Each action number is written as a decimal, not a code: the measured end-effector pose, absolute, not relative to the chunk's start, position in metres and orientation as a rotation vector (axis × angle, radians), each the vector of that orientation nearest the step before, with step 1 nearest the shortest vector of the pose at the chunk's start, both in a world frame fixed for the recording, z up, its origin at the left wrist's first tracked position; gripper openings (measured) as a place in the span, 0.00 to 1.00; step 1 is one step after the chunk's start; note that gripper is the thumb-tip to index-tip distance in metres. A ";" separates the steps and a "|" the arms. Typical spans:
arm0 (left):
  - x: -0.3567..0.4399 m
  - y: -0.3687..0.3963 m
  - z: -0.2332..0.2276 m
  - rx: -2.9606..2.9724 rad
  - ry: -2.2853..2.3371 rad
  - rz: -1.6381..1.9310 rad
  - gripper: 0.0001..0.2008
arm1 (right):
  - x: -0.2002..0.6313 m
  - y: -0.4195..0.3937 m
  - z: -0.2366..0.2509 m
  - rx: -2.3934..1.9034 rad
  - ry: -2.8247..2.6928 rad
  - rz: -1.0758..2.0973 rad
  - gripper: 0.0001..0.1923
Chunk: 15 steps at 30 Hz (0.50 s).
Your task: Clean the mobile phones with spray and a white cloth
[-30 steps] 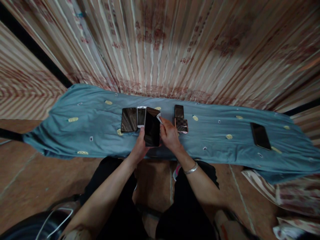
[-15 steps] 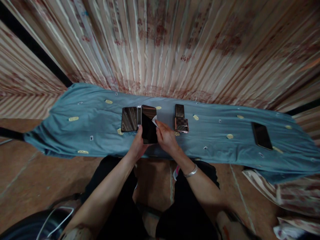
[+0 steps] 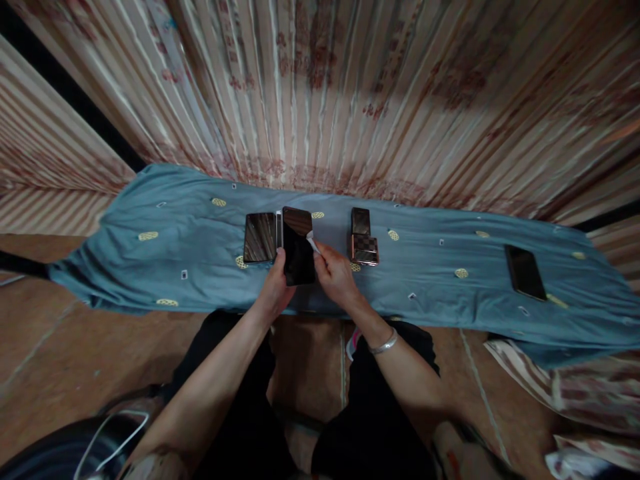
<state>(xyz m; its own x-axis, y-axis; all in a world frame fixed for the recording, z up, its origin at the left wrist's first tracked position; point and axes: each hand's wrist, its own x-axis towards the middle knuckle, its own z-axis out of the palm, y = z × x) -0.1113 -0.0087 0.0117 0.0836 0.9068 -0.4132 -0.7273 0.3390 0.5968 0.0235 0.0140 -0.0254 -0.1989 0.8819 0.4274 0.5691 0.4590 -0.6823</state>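
Note:
A black phone (image 3: 298,245) is held upright over the blue cloth (image 3: 150,267), screen toward me. My left hand (image 3: 274,288) grips its lower left edge. My right hand (image 3: 336,275) pinches a small white wipe (image 3: 312,241) against the screen's right side. A silver bracelet (image 3: 383,343) is on my right wrist. Just left of the held phone lie a dark glossy phone (image 3: 260,237) and the edge of a white phone (image 3: 279,228).
Two small brown phones (image 3: 362,243) lie right of my hands. Another black phone (image 3: 523,272) rests far right on the cloth. A striped curtain (image 3: 350,93) hangs behind. My knees in black trousers (image 3: 370,413) are below, over a brown tiled floor (image 3: 60,360).
The held phone has shifted left and slightly away, now covering most of the white phone. My right hand with the wipe stayed on the screen's right edge.

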 end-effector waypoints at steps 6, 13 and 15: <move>-0.120 0.000 0.006 0.269 0.815 1.281 0.27 | 0.022 0.005 -0.020 -1.199 -1.911 0.577 0.21; -0.122 0.004 0.010 0.258 0.837 1.316 0.28 | 0.028 0.003 -0.015 -1.250 -1.777 0.841 0.16; -0.120 0.003 0.010 0.272 0.821 1.303 0.27 | 0.030 0.006 -0.017 -1.260 -1.709 0.888 0.15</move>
<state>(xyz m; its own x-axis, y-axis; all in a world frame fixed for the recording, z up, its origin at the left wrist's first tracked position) -0.1200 0.0028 0.0096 0.0366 0.9237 -0.3813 -0.7424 0.2805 0.6083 0.0297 0.0058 -0.0166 -0.1677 0.9652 0.2005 0.3906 0.2519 -0.8854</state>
